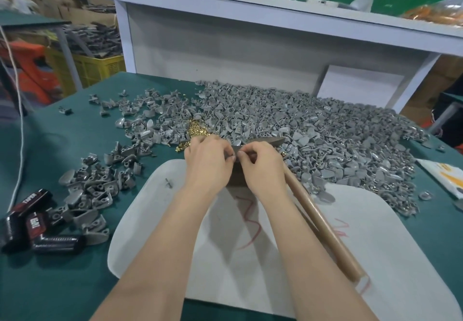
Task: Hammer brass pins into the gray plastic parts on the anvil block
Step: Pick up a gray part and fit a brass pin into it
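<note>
While both hands meet over the dark anvil block (234, 181), the left hand (208, 163) and the right hand (263, 170) each keep a narrow grip, fingers curled and fingertips drawn together almost nail to nail. What they pinch is hidden behind the knuckles, so I cannot tell whether either one holds a part or a pin. The block stands on a white mat (375, 245) on the green desk (62, 133), mostly covered by the hands. A hammer (323, 223) lies slantwise on the mat, its wooden handle passing under the right wrist and its metal head just behind the fingers. Gray plastic parts (313, 130) are heaped across the far and right side of the desk, with looser clusters on the left. A small heap of brass pins (196, 129) sits just beyond the left hand.
</note>
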Available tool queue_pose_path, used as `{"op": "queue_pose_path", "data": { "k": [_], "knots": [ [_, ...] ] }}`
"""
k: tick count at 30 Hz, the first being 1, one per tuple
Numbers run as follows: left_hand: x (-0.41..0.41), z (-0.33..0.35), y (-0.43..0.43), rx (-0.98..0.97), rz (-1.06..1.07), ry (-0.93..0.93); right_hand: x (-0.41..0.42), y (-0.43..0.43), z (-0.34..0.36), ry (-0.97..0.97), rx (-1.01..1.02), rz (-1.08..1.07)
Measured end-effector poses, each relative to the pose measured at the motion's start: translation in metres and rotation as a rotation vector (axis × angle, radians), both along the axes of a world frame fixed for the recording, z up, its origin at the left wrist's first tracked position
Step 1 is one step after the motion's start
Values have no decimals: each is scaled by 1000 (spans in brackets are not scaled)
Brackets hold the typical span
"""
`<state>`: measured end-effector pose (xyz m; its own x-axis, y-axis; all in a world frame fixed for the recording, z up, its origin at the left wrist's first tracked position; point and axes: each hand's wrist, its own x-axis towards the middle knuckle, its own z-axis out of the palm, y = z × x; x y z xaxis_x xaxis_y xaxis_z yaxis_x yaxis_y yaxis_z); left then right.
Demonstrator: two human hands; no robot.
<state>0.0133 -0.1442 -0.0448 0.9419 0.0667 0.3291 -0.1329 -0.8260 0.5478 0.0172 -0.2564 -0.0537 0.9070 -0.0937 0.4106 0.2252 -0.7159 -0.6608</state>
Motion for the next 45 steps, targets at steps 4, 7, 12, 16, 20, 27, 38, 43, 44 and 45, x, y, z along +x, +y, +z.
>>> {"op": "queue_pose_path", "data": {
  "k": [4, 7, 12, 16, 20, 27, 38, 43, 44, 45],
  "knots": [
    [1, 1, -1, -5, 3, -14, -1, 3, -1, -29, 30, -25],
    [-2, 2, -1, -23, 0, -10, -4, 4, -3, -49, 36, -22],
    [-2, 3, -1, -4, -2, 5, -6, 3, -4, -83, 53, -5],
    [-1, 3, -1, -9, 4, 2, -6, -2, -2, -64, 35, 36],
    [-3, 3, 0, 1, 6, 4, -4, -10, 2, -17, -31, 69],
    [-2, 4, 0, 31, 6, 3, -5, -7, 5, 4, -15, 53],
    [-3, 4, -1, 7, -5, -6, -4, 3, 7, -9, -97, 12],
    [-3, 4, -2, 7, -15, -6, -3, 5, 13, 0, -216, -20],
    [-3, 4, -2, 3, -17, -8, -2, 6, 14, 8, -242, -24],
    [-3, 4, -2, 1, -20, -11, -1, 7, 15, 16, -270, -28]
  ]
}}
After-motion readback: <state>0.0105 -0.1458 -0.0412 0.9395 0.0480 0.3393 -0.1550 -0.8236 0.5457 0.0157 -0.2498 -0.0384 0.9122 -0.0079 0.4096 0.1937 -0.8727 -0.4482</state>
